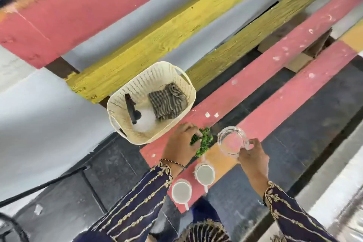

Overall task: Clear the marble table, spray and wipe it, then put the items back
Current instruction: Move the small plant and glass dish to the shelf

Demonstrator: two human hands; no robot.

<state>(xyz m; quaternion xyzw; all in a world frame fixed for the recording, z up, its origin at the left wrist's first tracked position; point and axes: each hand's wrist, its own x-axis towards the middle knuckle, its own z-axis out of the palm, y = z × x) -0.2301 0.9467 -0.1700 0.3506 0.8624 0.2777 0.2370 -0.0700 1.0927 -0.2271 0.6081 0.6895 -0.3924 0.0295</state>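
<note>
My left hand (179, 144) grips a small green artificial plant (204, 141) over the pink bench slat (255, 76). My right hand (253, 158) holds a clear glass jug (229, 140) by its handle, just right of the plant. Two white cups (204, 174) (181, 190) stand on the slat near me, below my hands. A cream plastic basket (172, 122) sits on the bench to the left; inside lie a spray bottle (144, 122) with a black trigger head and a striped folded cloth (167, 103). The marble table is out of view.
The bench is made of pink and yellow wooden slats (157, 45) with gaps showing a dark tiled floor (110, 165). A white wall runs behind on the left. A black cable (43, 185) crosses the floor at lower left. A pale surface edge (337, 188) lies at right.
</note>
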